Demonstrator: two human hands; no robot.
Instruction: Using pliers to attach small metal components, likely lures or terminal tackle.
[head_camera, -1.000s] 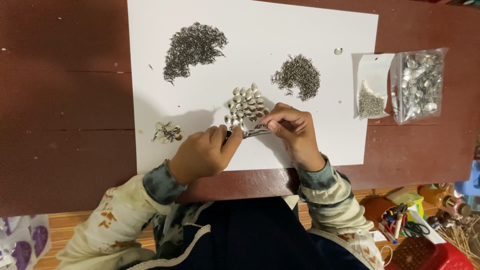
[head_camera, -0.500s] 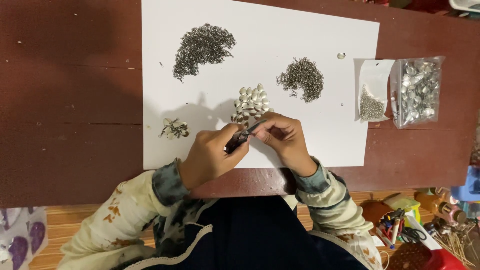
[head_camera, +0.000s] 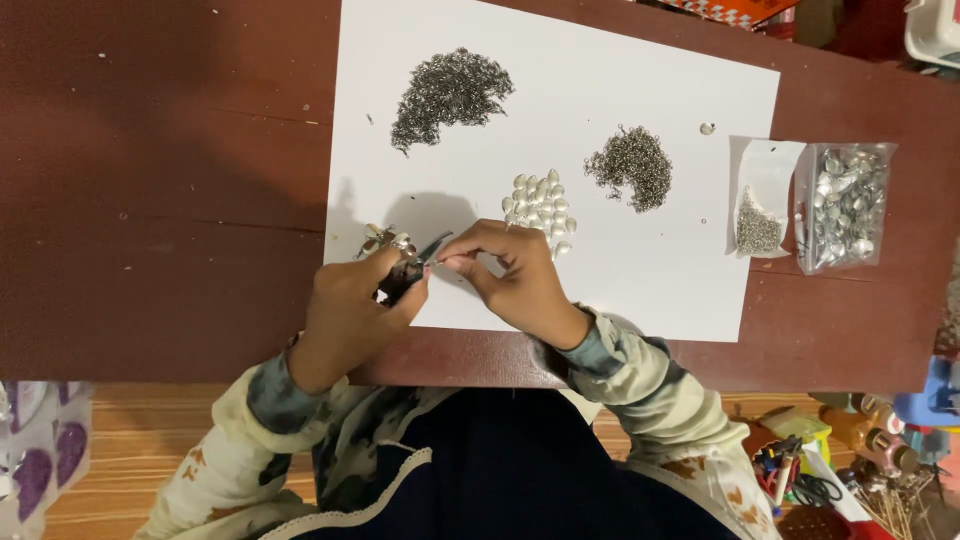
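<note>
I see the left hand (head_camera: 350, 315) closed round dark pliers (head_camera: 412, 268), whose long axis runs up and to the right, the tip aimed at the right hand (head_camera: 520, 278). The right hand's fingers (head_camera: 470, 262) are pinched narrow just at that tip, on something too small for me to make out (a ring or a bead, I would guess). So the two hands meet nose to nose over the paper (head_camera: 620, 90), the pliers coming from the left, the pinch from the right, and the tiny piece sits between them.

The right hand is the nearer one to the pale beads (head_camera: 538, 205), which lie just above its knuckles. A small finished cluster (head_camera: 385, 240) lies by the left hand, touching or nearly so. Farther up are a big dark heap (head_camera: 450, 92) and a smaller heap (head_camera: 630, 165), well apart from both hands. Two bags (head_camera: 845, 205) rest on the table (head_camera: 160, 200) to the right.
</note>
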